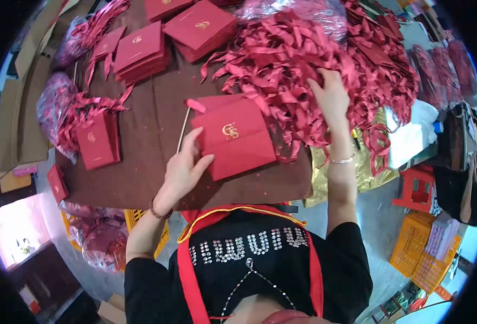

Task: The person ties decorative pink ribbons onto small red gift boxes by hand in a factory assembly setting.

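Beside the fingertips of the left hand point(181, 171), parted and unclenched at its left edge, a red folder point(237, 141) with a gold emblem lies on the brown surface point(154, 178). A thin stick point(183, 129) slants up from that hand towards a ribbon end point(195, 106). Right of the folder, the right hand point(333, 100) reaches over heaped red ribbons point(292, 81), thumb and forefinger apart. Beyond the left fingers stand stacked red folders point(139, 47).
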`<state>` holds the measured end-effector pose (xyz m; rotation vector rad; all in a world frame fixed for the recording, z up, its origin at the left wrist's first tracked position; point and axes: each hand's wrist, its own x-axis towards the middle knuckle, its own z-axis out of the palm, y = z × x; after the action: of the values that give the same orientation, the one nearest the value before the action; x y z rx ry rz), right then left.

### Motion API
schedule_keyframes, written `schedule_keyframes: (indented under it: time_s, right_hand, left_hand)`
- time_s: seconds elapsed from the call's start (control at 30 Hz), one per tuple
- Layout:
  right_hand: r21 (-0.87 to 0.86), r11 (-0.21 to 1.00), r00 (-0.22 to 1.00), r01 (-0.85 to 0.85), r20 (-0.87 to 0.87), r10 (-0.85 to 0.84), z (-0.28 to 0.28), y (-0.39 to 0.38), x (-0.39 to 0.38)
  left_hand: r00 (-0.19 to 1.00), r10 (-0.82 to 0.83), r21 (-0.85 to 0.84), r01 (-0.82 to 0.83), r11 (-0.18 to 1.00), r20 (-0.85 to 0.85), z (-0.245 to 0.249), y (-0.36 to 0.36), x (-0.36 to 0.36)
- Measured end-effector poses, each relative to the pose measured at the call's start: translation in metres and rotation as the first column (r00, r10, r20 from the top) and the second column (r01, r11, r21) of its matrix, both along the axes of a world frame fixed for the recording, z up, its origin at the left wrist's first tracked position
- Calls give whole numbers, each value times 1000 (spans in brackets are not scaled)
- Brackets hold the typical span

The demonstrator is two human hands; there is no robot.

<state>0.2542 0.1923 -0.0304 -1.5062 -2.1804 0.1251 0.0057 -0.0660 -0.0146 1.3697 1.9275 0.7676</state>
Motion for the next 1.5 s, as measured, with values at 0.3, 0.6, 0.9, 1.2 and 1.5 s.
schedule_keyframes:
  time_s: [0.3, 0.6, 0.9, 1.2, 1.5]
  right_hand:
    - [202, 973, 989, -113, -70, 130, 17, -9, 9]
    - [252, 850, 811, -463, -268, 521, 55, -82, -32]
    - [118, 784, 727, -609, -310, 612, 38, -103, -38]
    - [-55, 815, 753, -577, -423, 505, 40, -98, -39]
    - [347, 928, 970, -138, -141, 197, 38, -57, -21]
  left_hand:
    - [996, 85, 123, -88, 988, 32, 20, 10, -10]
    - [704, -61, 94, -9, 996, 708, 35, 67, 43]
    - [259, -20, 90, -264, 960, 966, 16, 103, 44]
    - [400, -1, 146, -333, 931, 916, 20, 110, 30]
    - [407, -323, 508, -523, 684, 855, 73, 75, -51]
